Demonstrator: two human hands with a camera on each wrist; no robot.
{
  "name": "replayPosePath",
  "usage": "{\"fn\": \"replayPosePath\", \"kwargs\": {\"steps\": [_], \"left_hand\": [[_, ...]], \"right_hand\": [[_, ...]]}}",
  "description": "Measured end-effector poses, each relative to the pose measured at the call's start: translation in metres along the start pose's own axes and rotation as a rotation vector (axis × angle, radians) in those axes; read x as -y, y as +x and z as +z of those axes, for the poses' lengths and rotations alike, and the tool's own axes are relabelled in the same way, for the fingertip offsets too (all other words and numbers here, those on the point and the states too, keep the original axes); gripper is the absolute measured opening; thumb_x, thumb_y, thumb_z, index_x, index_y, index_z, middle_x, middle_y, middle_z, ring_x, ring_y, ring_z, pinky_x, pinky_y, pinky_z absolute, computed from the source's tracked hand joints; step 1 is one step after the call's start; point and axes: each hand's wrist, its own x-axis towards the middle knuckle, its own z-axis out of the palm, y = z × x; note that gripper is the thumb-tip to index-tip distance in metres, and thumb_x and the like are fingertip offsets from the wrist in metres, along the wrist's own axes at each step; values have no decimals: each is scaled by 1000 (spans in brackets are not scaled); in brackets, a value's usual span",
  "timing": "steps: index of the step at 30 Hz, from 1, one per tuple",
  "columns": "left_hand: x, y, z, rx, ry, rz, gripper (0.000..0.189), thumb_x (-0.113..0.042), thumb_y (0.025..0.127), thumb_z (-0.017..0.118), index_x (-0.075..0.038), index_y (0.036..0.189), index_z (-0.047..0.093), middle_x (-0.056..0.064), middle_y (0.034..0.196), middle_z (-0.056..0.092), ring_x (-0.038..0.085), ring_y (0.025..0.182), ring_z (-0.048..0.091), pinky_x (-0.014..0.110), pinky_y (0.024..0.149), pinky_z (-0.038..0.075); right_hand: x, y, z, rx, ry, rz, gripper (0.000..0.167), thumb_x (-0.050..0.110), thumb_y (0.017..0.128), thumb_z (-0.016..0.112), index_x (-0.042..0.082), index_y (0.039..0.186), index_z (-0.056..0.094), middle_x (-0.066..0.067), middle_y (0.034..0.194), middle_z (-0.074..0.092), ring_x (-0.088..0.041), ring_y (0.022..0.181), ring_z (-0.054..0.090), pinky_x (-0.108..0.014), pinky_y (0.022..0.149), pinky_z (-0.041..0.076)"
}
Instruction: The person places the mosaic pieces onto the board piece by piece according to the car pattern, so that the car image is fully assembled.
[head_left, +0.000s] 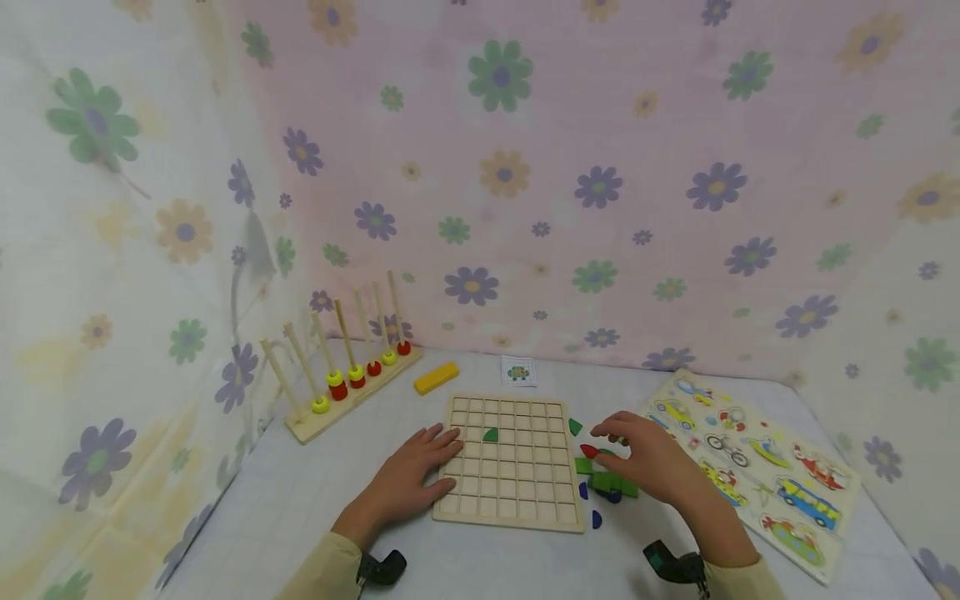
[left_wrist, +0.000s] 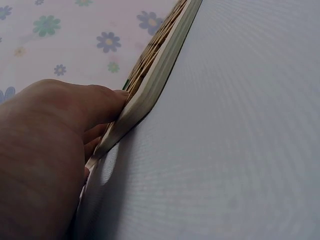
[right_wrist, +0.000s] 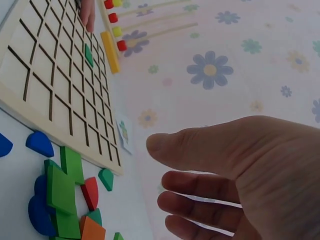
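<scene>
A wooden grid board (head_left: 517,479) lies in front of me, with one green quarter-round piece (head_left: 491,435) in a cell of its upper left part. My left hand (head_left: 411,473) rests on the board's left edge, fingers extended; its thumb touches the rim in the left wrist view. Over the loose pieces right of the board hovers my right hand (head_left: 651,457), thumb and fingers apart and loosely bent, with nothing between them in the right wrist view. Below it lie green squares (right_wrist: 61,190), a red piece (right_wrist: 90,193), an orange piece (right_wrist: 92,230) and blue rounded pieces (right_wrist: 40,143).
A wooden bead stand (head_left: 352,408) with red and yellow beads stands at the back left. Beside it lie a yellow block (head_left: 436,378) and a small picture card (head_left: 518,372). A vehicle puzzle board (head_left: 757,475) occupies the right side. Flowered cloth (head_left: 540,208) surrounds the table.
</scene>
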Motion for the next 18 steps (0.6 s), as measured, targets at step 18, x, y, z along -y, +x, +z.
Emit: {"fn": "replayPosePath", "kwargs": {"steps": [18], "left_hand": [[-3, -1, 2, 5, -25, -40, 62, -43, 107, 64, -14, 161, 55, -1, 172, 41, 31, 162, 28, 54, 130, 22]], "right_hand": [[-3, 1, 17, 222, -30, 287, 19, 16, 86, 92, 19, 92, 74, 6, 80, 61, -17, 77, 55, -38, 71, 50]]}}
